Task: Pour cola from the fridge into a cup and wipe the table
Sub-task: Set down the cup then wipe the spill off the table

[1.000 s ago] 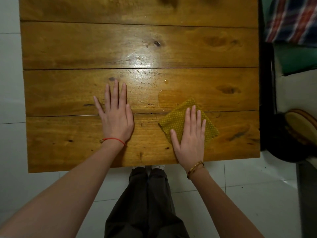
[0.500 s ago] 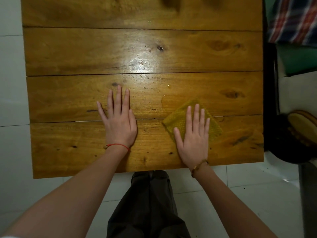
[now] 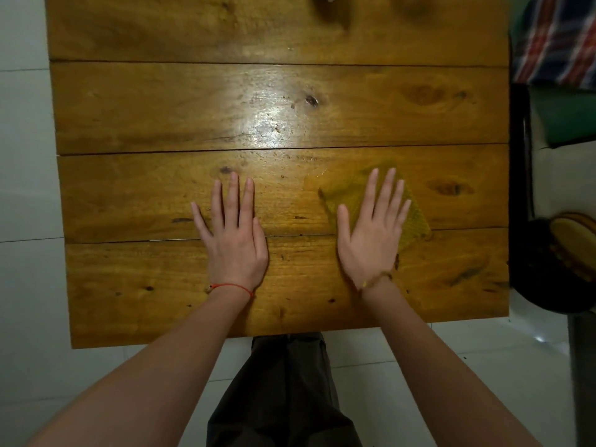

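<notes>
yellow cloth [image 3: 416, 221] flat under R hand [image 3: 371, 240] fingers [image 3: 385, 195], on table [image 3: 161, 108]

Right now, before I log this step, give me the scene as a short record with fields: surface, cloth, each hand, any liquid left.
surface: wooden plank table, glossy glare near the middle
cloth: yellow cloth, flat on the table, right of centre
left hand: flat on bare wood, fingers straight, holding nothing
right hand: flat on the cloth, fingers straight, pressing it down
liquid: faint wet patch at the cloth's far-left edge
cup and cola: not clearly in view
</notes>
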`<action>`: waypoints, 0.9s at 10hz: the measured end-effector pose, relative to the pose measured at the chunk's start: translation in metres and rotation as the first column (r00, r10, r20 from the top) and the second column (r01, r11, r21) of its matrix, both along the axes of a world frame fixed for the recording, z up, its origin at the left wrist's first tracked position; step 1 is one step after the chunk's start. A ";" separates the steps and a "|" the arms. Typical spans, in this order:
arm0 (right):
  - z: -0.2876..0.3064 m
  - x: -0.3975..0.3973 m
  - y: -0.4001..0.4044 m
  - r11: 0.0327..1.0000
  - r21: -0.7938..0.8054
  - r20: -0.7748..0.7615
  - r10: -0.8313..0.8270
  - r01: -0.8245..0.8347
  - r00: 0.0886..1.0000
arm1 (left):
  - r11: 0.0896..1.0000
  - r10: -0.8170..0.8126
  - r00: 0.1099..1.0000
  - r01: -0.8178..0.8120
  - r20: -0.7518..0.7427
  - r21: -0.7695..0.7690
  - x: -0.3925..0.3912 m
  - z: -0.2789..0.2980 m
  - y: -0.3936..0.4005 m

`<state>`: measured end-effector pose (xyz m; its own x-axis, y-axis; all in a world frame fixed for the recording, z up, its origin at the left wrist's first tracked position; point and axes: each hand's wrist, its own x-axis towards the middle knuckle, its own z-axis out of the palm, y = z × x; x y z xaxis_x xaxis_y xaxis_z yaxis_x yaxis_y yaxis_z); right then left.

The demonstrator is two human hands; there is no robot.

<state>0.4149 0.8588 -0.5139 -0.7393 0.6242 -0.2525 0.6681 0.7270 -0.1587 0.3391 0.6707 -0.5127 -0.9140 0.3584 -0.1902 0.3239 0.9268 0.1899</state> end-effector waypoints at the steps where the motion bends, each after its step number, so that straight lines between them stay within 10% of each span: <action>1: -0.001 -0.051 -0.005 0.998 0.019 -0.013 -0.059 0.059 0.998 | 1.000 0.000 1.000 0.000 0.002 -0.005 0.000 -0.001 0.000; 3: 0.003 -0.039 -0.034 0.949 -0.030 -0.038 0.311 -0.312 0.950 | 1.000 -0.012 1.000 0.012 0.001 -0.013 0.000 0.001 -0.001; 6: -0.002 -0.079 -0.004 0.999 0.023 -0.011 -0.031 0.032 0.999 | 1.000 -0.012 1.000 0.012 0.014 -0.008 -0.001 0.003 0.000; 8: 0.004 -0.058 -0.038 0.920 -0.025 -0.030 0.390 -0.391 0.920 | 1.000 -0.016 1.000 0.016 0.013 -0.009 -0.001 0.003 0.000; 9: 0.004 -0.029 -0.013 0.945 -0.035 -0.005 0.326 -0.326 0.945 | 1.000 -0.010 1.000 0.010 0.018 -0.005 -0.001 0.003 0.000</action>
<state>0.3860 0.8456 -0.5100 -0.9007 0.3400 -0.2703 0.3957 0.8991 -0.1875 0.3381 0.6703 -0.5099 -0.9066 0.3666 -0.2089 0.3299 0.9246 0.1907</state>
